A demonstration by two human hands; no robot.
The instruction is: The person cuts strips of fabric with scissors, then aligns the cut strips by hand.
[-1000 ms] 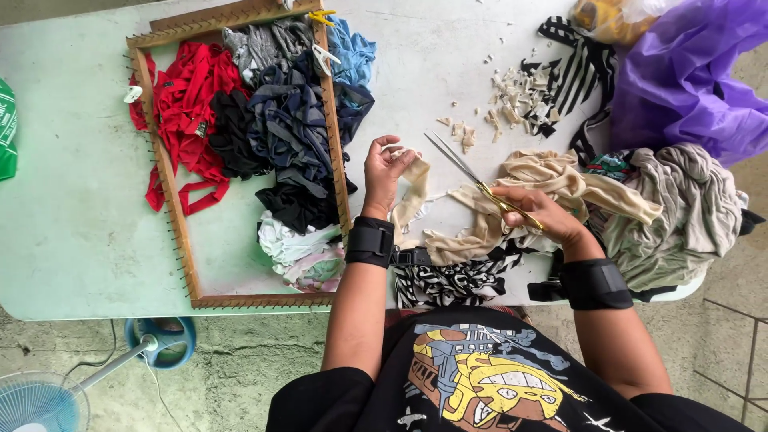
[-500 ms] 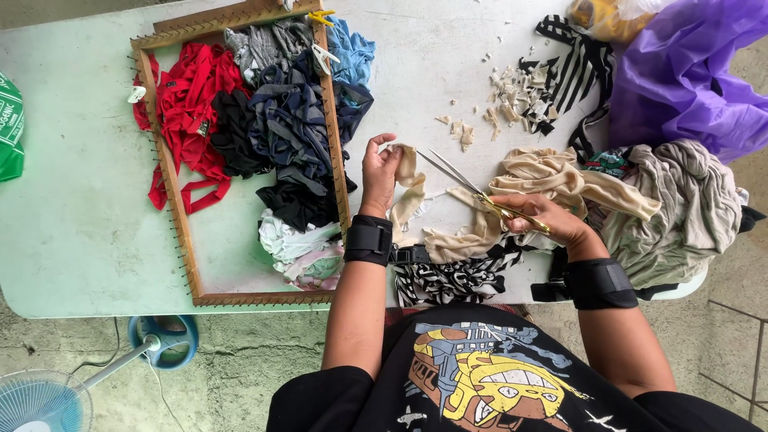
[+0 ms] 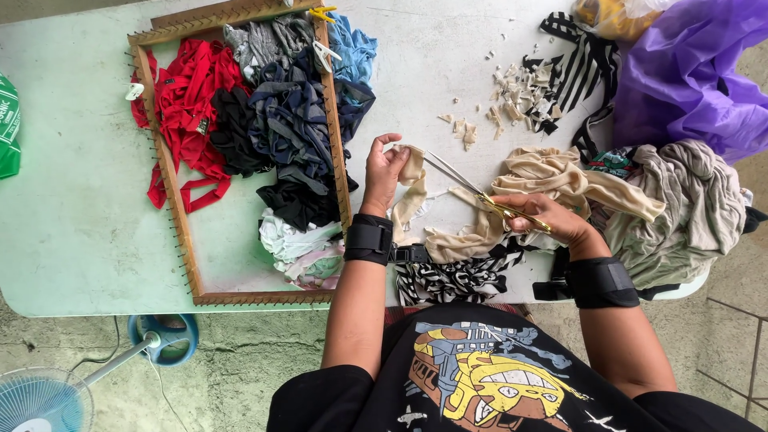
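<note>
My left hand (image 3: 382,170) pinches the end of a beige fabric strip (image 3: 412,188) and holds it up off the white table (image 3: 72,224). My right hand (image 3: 542,218) grips gold-handled scissors (image 3: 480,192) whose blades point up-left toward the strip, close to my left fingers. The strip runs down into a bunched beige cloth (image 3: 552,180) lying between my hands. Both wrists wear black bands.
A wooden nail frame (image 3: 180,232) at left holds red, black, navy, grey and pale fabric loops. Small cloth scraps (image 3: 520,92) lie at the back. Striped fabric (image 3: 448,280), a grey garment (image 3: 688,208) and a purple bag (image 3: 696,72) crowd the right. A blue fan (image 3: 48,396) stands on the floor.
My left hand has shifted slightly with the beige strip, and the scissors blades have closed in along the strip toward it.
</note>
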